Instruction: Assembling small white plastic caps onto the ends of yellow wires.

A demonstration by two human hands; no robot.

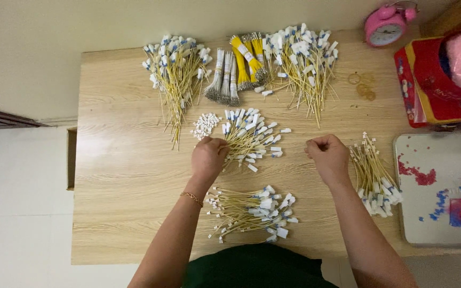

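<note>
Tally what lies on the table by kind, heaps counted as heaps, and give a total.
Heaps of yellow wires with white tags: 5
Bound yellow wire bundles: 3
Grey wire bundles: 3
Heaps of small white connectors: 1
Pink alarm clocks: 1
Rubber bands: 3, faint
Total: 16

Both forearms reach forward from the bottom edge, angled slightly toward each other. The left hand [207,158] is curled into a loose fist, knuckles up, with a thin bracelet [192,198] on its wrist. The right hand [328,157] is likewise closed, fingertips pinched together, well apart from the left.
</note>
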